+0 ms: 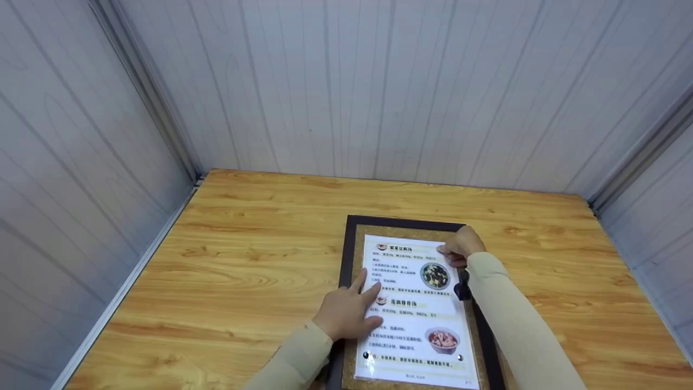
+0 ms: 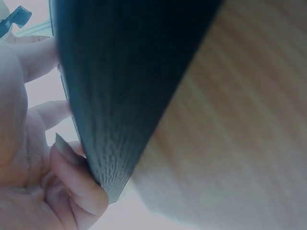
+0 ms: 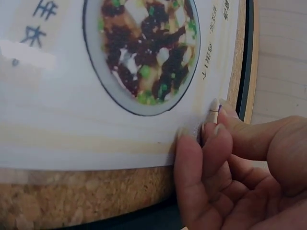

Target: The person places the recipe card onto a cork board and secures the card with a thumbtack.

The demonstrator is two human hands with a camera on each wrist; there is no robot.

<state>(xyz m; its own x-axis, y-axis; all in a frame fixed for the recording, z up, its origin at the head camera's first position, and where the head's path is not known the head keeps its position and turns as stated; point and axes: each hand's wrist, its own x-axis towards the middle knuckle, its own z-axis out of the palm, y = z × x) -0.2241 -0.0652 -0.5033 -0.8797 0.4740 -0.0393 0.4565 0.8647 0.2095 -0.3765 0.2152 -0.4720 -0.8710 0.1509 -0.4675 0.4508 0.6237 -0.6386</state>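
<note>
A white laminated recipe sheet (image 1: 403,325) with printed text and two pictures of soup bowls lies on a cork board (image 1: 398,232) with a dark frame (image 1: 351,238). My left hand (image 1: 346,314) rests with spread fingers on the sheet's left side, its palm over the frame's left edge. At the sheet's upper right corner, the thumb and fingers of my right hand (image 1: 463,246) pinch a small push pin (image 3: 219,108), mostly hidden by the fingertips. Near the sheet's lower corners sit two dark push pins, the left pin (image 1: 366,355) and the right pin (image 1: 460,357).
The board lies on a wood-grain table (image 1: 260,244), close to its near side. Pale panel walls (image 1: 346,92) stand behind the table and at both sides. A small black object (image 1: 463,287) shows beneath the right wrist.
</note>
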